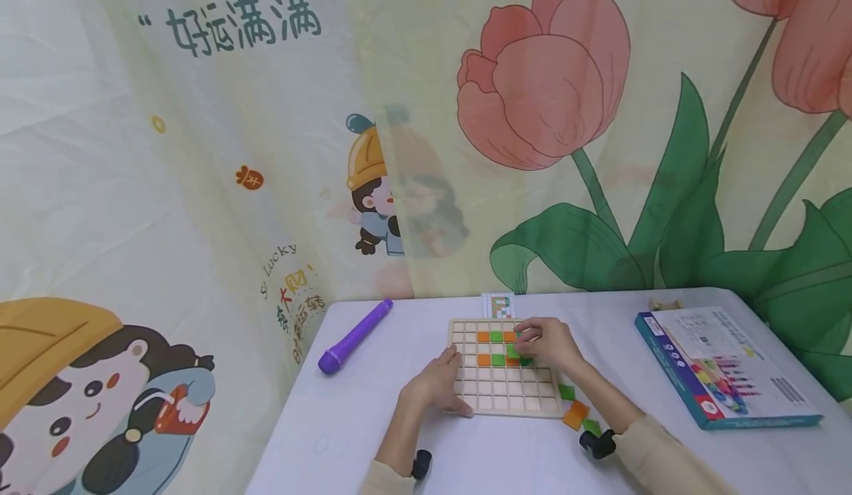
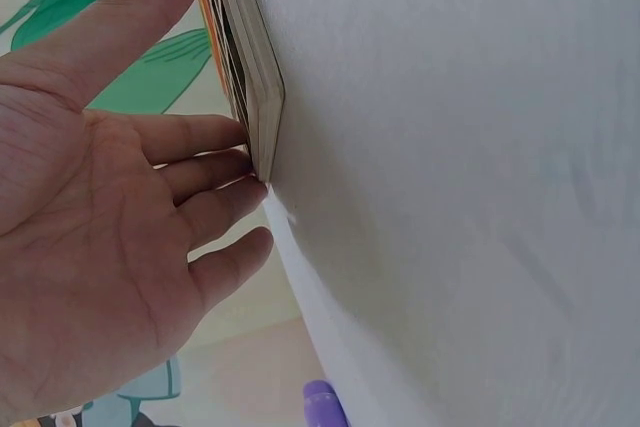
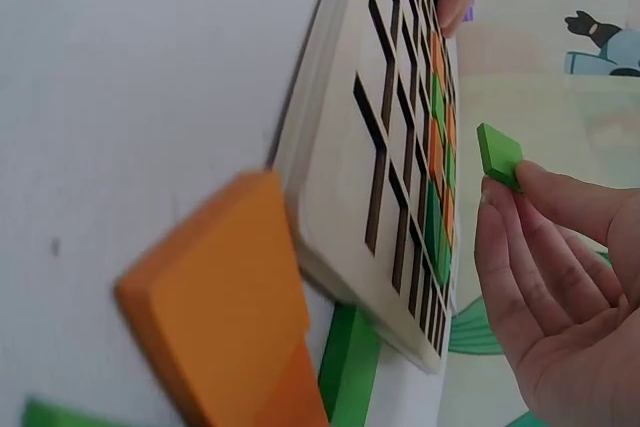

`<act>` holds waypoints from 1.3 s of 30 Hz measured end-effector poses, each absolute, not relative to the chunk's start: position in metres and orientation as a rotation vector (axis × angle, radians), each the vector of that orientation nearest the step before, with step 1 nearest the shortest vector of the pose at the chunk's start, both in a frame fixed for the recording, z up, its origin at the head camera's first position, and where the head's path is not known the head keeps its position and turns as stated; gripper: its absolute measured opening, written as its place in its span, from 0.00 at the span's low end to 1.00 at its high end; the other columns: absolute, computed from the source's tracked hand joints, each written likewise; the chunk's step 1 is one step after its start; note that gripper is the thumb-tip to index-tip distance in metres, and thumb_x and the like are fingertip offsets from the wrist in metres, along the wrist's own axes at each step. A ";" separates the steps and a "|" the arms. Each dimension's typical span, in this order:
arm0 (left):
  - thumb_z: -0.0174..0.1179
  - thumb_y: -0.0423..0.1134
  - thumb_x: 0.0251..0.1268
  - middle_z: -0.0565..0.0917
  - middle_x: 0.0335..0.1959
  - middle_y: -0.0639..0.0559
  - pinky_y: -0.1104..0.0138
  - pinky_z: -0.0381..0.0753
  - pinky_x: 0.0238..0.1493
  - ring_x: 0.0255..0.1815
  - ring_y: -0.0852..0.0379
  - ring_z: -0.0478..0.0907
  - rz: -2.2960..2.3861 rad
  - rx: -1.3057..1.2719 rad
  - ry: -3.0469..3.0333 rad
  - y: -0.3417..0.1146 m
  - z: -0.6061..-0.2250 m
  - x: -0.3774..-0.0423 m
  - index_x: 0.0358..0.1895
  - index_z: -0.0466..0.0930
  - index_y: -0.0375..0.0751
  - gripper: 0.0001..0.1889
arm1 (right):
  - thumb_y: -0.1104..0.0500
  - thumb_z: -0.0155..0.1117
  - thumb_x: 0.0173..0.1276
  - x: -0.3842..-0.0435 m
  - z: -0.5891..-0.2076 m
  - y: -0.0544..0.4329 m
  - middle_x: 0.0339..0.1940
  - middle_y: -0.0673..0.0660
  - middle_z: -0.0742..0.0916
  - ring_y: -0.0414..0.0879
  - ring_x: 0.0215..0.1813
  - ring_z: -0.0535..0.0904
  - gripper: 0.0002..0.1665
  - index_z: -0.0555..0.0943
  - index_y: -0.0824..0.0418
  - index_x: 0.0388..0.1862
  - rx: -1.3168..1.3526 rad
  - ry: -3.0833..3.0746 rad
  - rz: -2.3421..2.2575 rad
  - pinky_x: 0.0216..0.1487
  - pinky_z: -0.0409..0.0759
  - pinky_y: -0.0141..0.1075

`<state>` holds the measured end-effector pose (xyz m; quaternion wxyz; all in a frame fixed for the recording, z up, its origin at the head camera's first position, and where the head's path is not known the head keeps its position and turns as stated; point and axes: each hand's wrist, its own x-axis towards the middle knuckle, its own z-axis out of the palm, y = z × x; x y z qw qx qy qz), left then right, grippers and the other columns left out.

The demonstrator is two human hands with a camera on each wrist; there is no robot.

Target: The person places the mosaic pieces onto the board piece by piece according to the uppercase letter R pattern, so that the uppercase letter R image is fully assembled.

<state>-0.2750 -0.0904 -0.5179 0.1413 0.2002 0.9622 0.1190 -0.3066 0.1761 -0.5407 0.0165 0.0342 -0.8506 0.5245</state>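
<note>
In the head view, a white table [image 1: 319,421] spreads across the lower frame, a purple microphone [image 1: 355,337] near its left edge and a boxed set [image 1: 732,376] near its right. Between them, at lower centre, lies a square wooden grid board [image 1: 509,411], its upper half partly filled with orange and green tiles [image 1: 495,337]; loose tiles [image 1: 575,414] lie beside its lower right corner. The left hand [image 1: 435,382] rests at the board's left side; the right hand [image 1: 551,343] reaches over its upper right.

In the left wrist view, tabletop fills the right side. The board's layered edge stands at upper centre, and the left hand, holding no tile, touches it with nearly straight fingers.

In the right wrist view, the board slants through the centre, a blurred orange tile near its corner. At right, the right hand pinches a green tile [image 3: 499,155] between thumb and finger, apart from the board.
</note>
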 end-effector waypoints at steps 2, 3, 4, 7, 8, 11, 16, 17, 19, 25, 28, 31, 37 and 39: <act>0.85 0.54 0.44 0.59 0.83 0.39 0.53 0.63 0.80 0.83 0.43 0.58 0.345 0.577 2.778 -0.090 -0.518 -0.275 0.79 0.62 0.31 0.60 | 0.67 0.79 0.61 -0.308 -0.542 0.170 0.30 0.53 0.90 0.47 0.32 0.90 0.19 0.87 0.67 0.51 0.112 -2.629 1.690 0.36 0.90 0.37; 0.85 0.54 0.44 0.60 0.83 0.39 0.52 0.64 0.80 0.82 0.42 0.59 0.347 0.575 2.778 -0.090 -0.518 -0.275 0.79 0.62 0.31 0.60 | 0.68 0.79 0.61 -0.309 -0.543 0.167 0.30 0.53 0.90 0.47 0.32 0.90 0.19 0.87 0.68 0.51 0.118 -2.625 1.713 0.37 0.90 0.37; 0.85 0.54 0.43 0.60 0.83 0.39 0.52 0.64 0.80 0.82 0.42 0.59 0.349 0.572 2.780 -0.089 -0.518 -0.275 0.79 0.63 0.31 0.60 | 0.68 0.79 0.61 -0.309 -0.544 0.163 0.30 0.53 0.90 0.47 0.32 0.90 0.18 0.87 0.68 0.50 0.135 -2.627 1.713 0.36 0.90 0.37; 0.85 0.54 0.43 0.61 0.83 0.39 0.52 0.65 0.79 0.81 0.41 0.60 0.352 0.567 2.782 -0.089 -0.518 -0.276 0.78 0.63 0.31 0.60 | 0.68 0.79 0.60 -0.311 -0.544 0.153 0.29 0.51 0.91 0.45 0.33 0.90 0.17 0.88 0.67 0.49 0.163 -2.629 1.698 0.37 0.90 0.35; 0.85 0.54 0.43 0.61 0.82 0.39 0.51 0.66 0.79 0.81 0.40 0.61 0.352 0.569 2.784 -0.089 -0.518 -0.276 0.78 0.64 0.31 0.60 | 0.67 0.80 0.60 -0.312 -0.544 0.150 0.29 0.50 0.90 0.44 0.33 0.89 0.17 0.88 0.66 0.48 0.167 -2.632 1.670 0.37 0.89 0.34; 0.85 0.55 0.44 0.61 0.82 0.39 0.51 0.66 0.78 0.81 0.40 0.61 0.343 0.570 2.784 -0.090 -0.518 -0.277 0.78 0.63 0.32 0.59 | 0.67 0.80 0.60 -0.315 -0.542 0.140 0.28 0.50 0.91 0.43 0.32 0.89 0.15 0.89 0.66 0.46 0.182 -2.619 1.642 0.36 0.89 0.33; 0.84 0.56 0.44 0.60 0.83 0.40 0.50 0.66 0.78 0.81 0.40 0.62 0.343 0.557 2.784 -0.090 -0.519 -0.277 0.79 0.63 0.32 0.59 | 0.68 0.79 0.61 -0.320 -0.543 0.128 0.30 0.51 0.91 0.44 0.32 0.89 0.13 0.89 0.66 0.45 0.195 -2.611 1.669 0.36 0.90 0.35; 0.84 0.56 0.44 0.60 0.83 0.40 0.50 0.67 0.78 0.81 0.40 0.62 0.343 0.558 2.784 -0.090 -0.519 -0.277 0.79 0.63 0.32 0.59 | 0.68 0.79 0.61 -0.321 -0.544 0.126 0.29 0.50 0.90 0.44 0.33 0.89 0.13 0.89 0.66 0.45 0.188 -2.619 1.651 0.36 0.90 0.34; 0.84 0.56 0.44 0.60 0.83 0.40 0.50 0.66 0.78 0.81 0.41 0.61 0.340 0.564 2.782 -0.090 -0.519 -0.278 0.79 0.63 0.32 0.59 | 0.67 0.79 0.61 -0.323 -0.546 0.124 0.29 0.49 0.90 0.42 0.32 0.88 0.13 0.89 0.64 0.45 0.172 -2.633 1.600 0.36 0.89 0.34; 0.84 0.57 0.44 0.61 0.82 0.39 0.50 0.66 0.78 0.81 0.41 0.61 0.333 0.577 2.785 -0.091 -0.521 -0.278 0.79 0.63 0.32 0.60 | 0.64 0.80 0.61 -0.329 -0.556 0.119 0.28 0.46 0.90 0.42 0.35 0.86 0.11 0.90 0.60 0.42 0.159 -2.637 1.439 0.39 0.87 0.38; 0.84 0.56 0.44 0.60 0.83 0.40 0.51 0.65 0.79 0.82 0.42 0.60 0.333 0.574 2.786 -0.091 -0.522 -0.278 0.79 0.63 0.32 0.60 | 0.63 0.80 0.61 -0.333 -0.560 0.117 0.28 0.44 0.90 0.42 0.37 0.86 0.09 0.90 0.58 0.41 0.161 -2.647 1.382 0.45 0.86 0.42; 0.84 0.56 0.44 0.59 0.83 0.40 0.51 0.65 0.79 0.82 0.43 0.59 0.341 0.569 2.780 -0.090 -0.523 -0.278 0.79 0.62 0.33 0.60 | 0.63 0.80 0.61 -0.335 -0.560 0.116 0.28 0.44 0.90 0.42 0.37 0.86 0.08 0.90 0.57 0.39 0.144 -2.668 1.331 0.45 0.85 0.43; 0.84 0.56 0.44 0.59 0.83 0.39 0.51 0.64 0.80 0.83 0.43 0.58 0.359 0.582 2.778 -0.090 -0.524 -0.278 0.79 0.62 0.32 0.60 | 0.65 0.81 0.58 -0.335 -0.558 0.112 0.26 0.44 0.89 0.40 0.33 0.85 0.09 0.90 0.58 0.36 0.120 -2.697 1.282 0.43 0.86 0.44; 0.84 0.55 0.44 0.59 0.83 0.39 0.51 0.64 0.80 0.83 0.43 0.58 0.367 0.587 2.779 -0.091 -0.524 -0.278 0.79 0.62 0.31 0.60 | 0.66 0.82 0.56 -0.335 -0.557 0.111 0.25 0.44 0.89 0.40 0.32 0.85 0.10 0.89 0.58 0.36 0.123 -2.694 1.273 0.44 0.86 0.45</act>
